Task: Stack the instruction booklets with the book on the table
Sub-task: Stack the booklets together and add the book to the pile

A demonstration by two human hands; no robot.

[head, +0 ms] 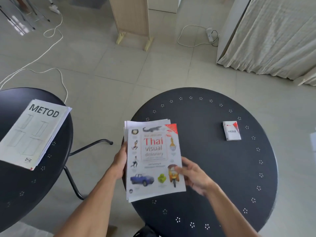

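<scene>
A white "Thai visual dictionary" book lies on top of white booklets whose edges stick out behind it, at the left edge of the round dark table. My left hand grips the stack's left side. My right hand rests against the book's right edge, fingers bent on the cover. Another stack of booklets, the top one marked "METOD", lies on a second dark table to the left.
A small white and red "VESS" box sits on the right part of the round table. White cables and a power strip lie on the tiled floor. A wooden stand and a curtain stand beyond.
</scene>
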